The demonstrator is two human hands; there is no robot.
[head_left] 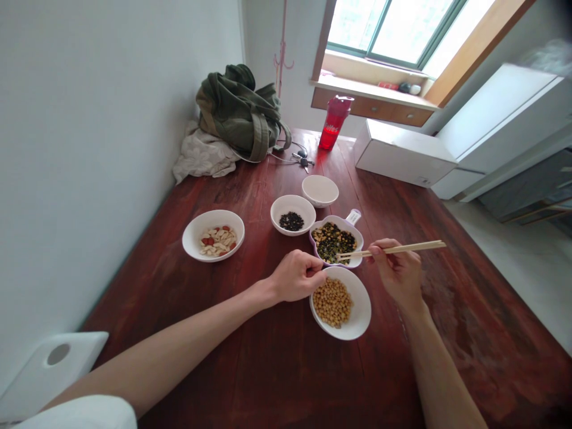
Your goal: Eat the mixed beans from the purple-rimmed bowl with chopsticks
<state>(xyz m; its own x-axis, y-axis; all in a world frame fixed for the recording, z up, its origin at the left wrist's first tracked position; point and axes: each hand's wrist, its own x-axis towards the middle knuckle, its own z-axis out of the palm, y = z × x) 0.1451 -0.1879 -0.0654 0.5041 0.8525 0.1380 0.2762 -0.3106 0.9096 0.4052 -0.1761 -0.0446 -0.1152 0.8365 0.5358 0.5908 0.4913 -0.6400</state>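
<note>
Two hands: right [397, 273] pinching chopsticks [393, 250] over dish rim [337, 217]; left [295, 276] curled at bowl rim [360, 292].

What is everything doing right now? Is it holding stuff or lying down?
left hand, fingers at the rim of the front white bowl
front white bowl, holding yellow beans
right hand, holding chopsticks
chopsticks, tips over the purple dish
purple dish, full of dark and green beans
red bottle, standing upright
keys, lying on the table

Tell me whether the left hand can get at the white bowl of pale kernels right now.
Probably yes: the left hand sits at the rim of the bowl of yellow beans, and nothing seems to stand between it and the white bowl of pale kernels, only bare wooden table.
</note>
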